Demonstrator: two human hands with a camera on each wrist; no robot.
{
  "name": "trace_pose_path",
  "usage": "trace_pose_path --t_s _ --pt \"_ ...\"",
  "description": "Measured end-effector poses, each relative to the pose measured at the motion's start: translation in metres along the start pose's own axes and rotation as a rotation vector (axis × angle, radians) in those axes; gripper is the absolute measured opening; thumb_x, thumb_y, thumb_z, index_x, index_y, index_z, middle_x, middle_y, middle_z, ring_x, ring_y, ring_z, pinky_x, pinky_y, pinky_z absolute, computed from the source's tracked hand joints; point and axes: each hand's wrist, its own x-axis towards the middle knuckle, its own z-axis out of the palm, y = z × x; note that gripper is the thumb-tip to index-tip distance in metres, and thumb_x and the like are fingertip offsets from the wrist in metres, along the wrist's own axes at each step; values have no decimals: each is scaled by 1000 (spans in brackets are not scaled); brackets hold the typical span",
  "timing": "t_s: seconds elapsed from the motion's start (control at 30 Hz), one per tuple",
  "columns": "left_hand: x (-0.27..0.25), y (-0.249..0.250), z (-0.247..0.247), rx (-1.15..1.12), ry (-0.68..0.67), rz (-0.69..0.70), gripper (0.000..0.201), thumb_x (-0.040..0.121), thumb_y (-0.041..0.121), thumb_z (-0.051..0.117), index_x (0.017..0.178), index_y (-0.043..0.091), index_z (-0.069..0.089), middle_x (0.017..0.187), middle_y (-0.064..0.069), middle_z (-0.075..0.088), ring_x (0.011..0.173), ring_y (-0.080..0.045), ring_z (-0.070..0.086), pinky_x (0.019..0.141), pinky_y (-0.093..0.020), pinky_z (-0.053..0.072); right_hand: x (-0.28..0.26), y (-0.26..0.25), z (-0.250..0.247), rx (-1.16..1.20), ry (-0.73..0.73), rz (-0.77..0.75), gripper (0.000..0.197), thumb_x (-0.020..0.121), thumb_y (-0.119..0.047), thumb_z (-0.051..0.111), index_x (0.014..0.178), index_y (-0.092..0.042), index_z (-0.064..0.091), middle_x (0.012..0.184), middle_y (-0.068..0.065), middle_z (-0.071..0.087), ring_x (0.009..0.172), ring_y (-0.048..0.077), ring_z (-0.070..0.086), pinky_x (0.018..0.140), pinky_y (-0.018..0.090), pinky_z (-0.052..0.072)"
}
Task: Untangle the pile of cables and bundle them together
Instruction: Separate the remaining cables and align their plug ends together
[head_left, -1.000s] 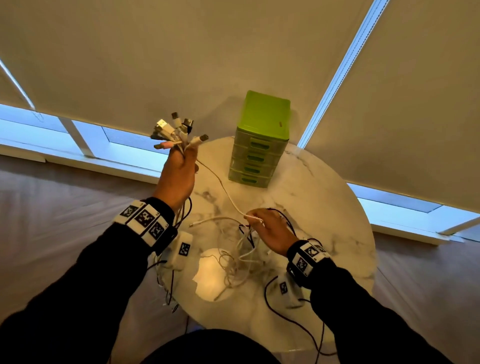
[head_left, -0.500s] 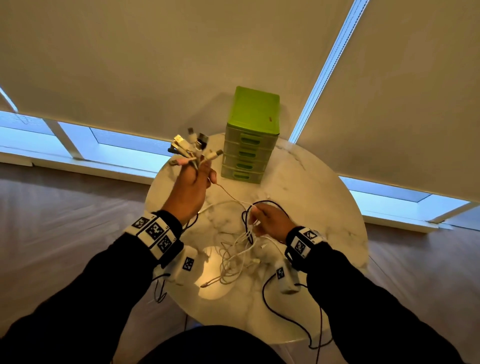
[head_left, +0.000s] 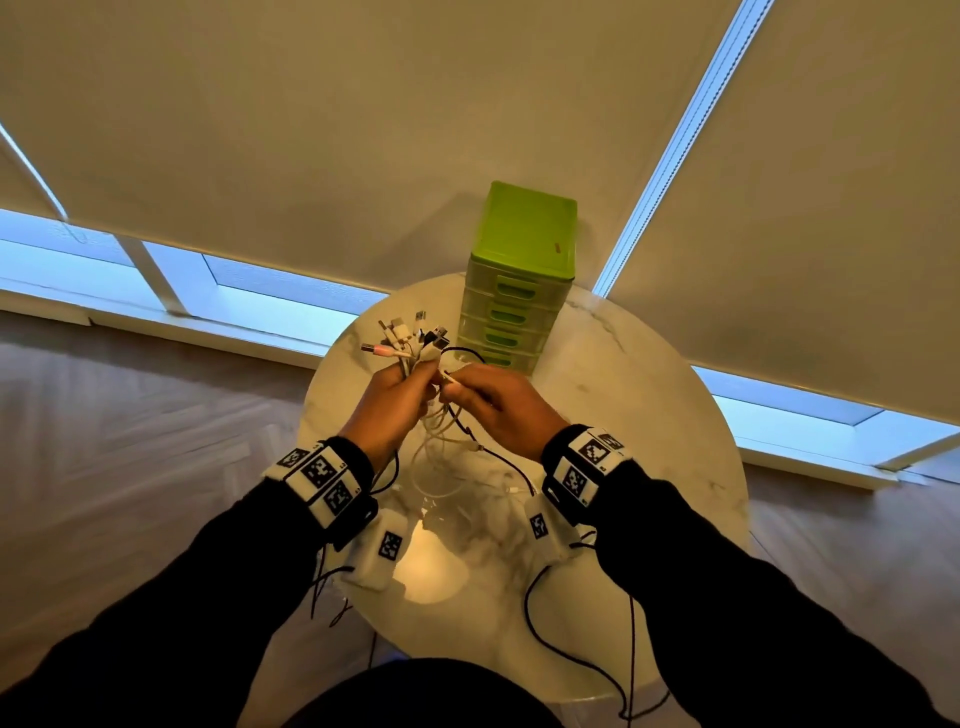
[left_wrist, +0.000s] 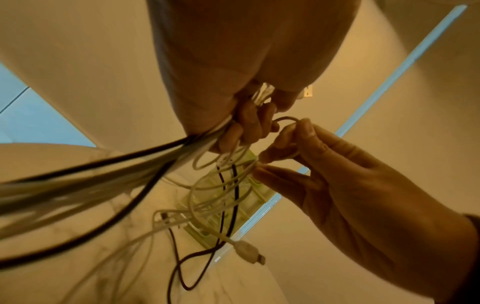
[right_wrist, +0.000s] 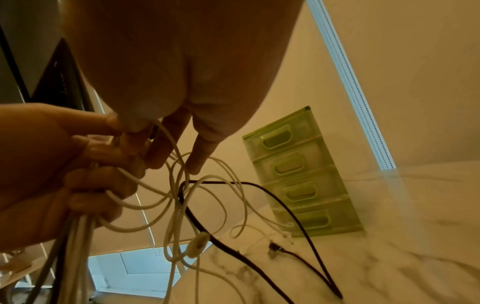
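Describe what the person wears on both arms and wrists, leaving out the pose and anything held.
Both arms are in long black sleeves. The left wrist and right wrist each carry a black strap with a white band of square black-and-white coded markers. Under each wrist hangs a white boxy camera unit bearing one more marker, with thin black wires trailing down. The left hand and right hand are bare, without gloves.

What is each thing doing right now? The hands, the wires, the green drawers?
Left hand: grips the bunch of wires, plugs sticking up.
Right hand: pinches a white wire beside the left hand.
Loose wires: dangling, tangled.
Green drawers: all closed, on the table.
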Motion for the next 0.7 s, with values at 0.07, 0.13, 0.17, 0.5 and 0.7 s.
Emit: trace_pose_path --t_s 0.07,0.13,0.17,0.5,0.7 --pt "1 0 2 -20 -12 -10 35 104 31 50 72 24 58 49 14 47 43 -1 40 47 -19 33 -3 1 3 2 -36 -1 18 102 -23 57 92 -13 68 79 -9 59 75 1 54 68 15 40" --pt "4 -2 3 -10 -21 -28 32 103 31 52 73 22 57 51 13 44 45 -5 37 50 -25 32 -9 5 4 -19 -88 12 20 99 -24 61 80 -23 58 71 -14 51 67 0 50 65 11 35" --pt "4 -4 4 13 -25 -32 31 102 33 52 74 20 55 53 12 41 47 -7 35 52 -28 30 -11 10 5 -33 -129 52 22 99 -26 62 78 -23 56 70 -12 53 67 3 51 64 15 38" --pt "6 5 -15 129 101 150 19 105 28 46 109 16 60 62 13 37 57 -10 33 63 -33 36 -38 71 13 -151 -316 417 26 102 -29 54 79 -17 54 88 9 58 84 25 54 80 36 43" --pt "2 6 -19 17 208 202 25 95 37 46 107 50 63 61 15 35 57 -9 31 56 -24 34 -31 88 -5 -311 -410 430 33 106 -40 40 89 -24 63 99 5 66 93 23 59 89 38 46"
